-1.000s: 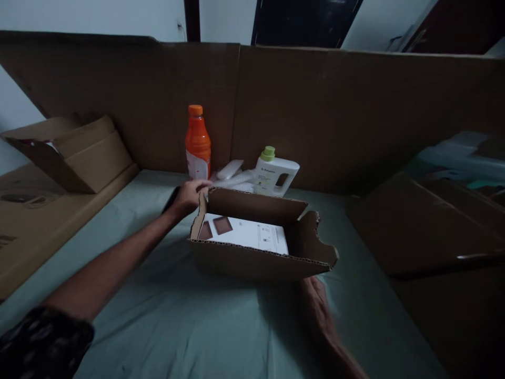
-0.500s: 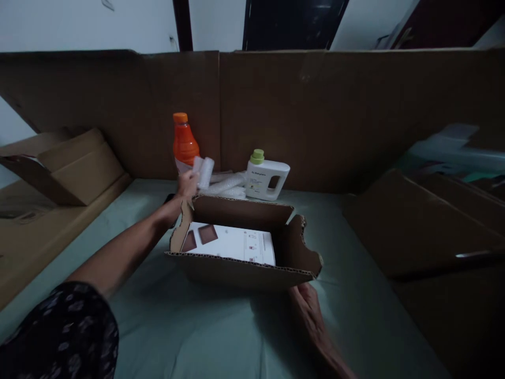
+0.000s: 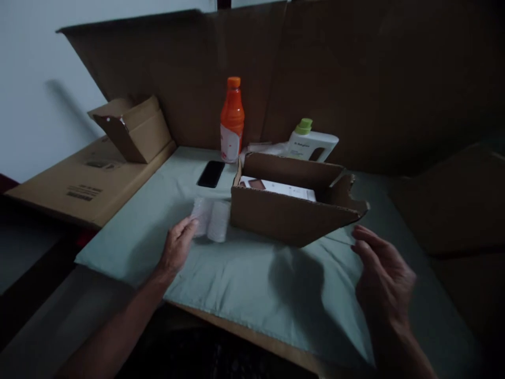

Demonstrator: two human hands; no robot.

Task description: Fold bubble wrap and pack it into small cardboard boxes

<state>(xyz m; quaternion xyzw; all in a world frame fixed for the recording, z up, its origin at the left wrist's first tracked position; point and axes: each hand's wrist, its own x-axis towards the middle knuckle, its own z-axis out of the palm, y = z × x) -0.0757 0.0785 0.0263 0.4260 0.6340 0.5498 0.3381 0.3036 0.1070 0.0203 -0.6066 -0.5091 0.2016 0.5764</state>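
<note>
My left hand [image 3: 178, 243] is closed on a roll of bubble wrap [image 3: 218, 221], its free end folded over beside the fingers. The wrap hangs just above the cloth, left of an open cardboard box [image 3: 276, 213]. Inside that box lies a white carton [image 3: 278, 188] printed with brown squares. Near the box's right corner, my right hand [image 3: 384, 268] hovers with its fingers loosely bent and slightly apart, holding nothing I can see. A black phone [image 3: 211, 174] lies flat behind the bubble wrap.
An orange bottle [image 3: 232, 123] and a white jug with a green cap [image 3: 311, 146] stand behind the box. More bubble wrap [image 3: 268, 149] lies between them. At left, a small open carton [image 3: 138, 129] sits on a flat cardboard box [image 3: 74, 181]. Cardboard panels [image 3: 335, 79] wall the back.
My left hand has brought the bubble wrap from beside the bottle toward me, left of the box. My right hand has come away from under the box's corner. The view has turned left and down.
</note>
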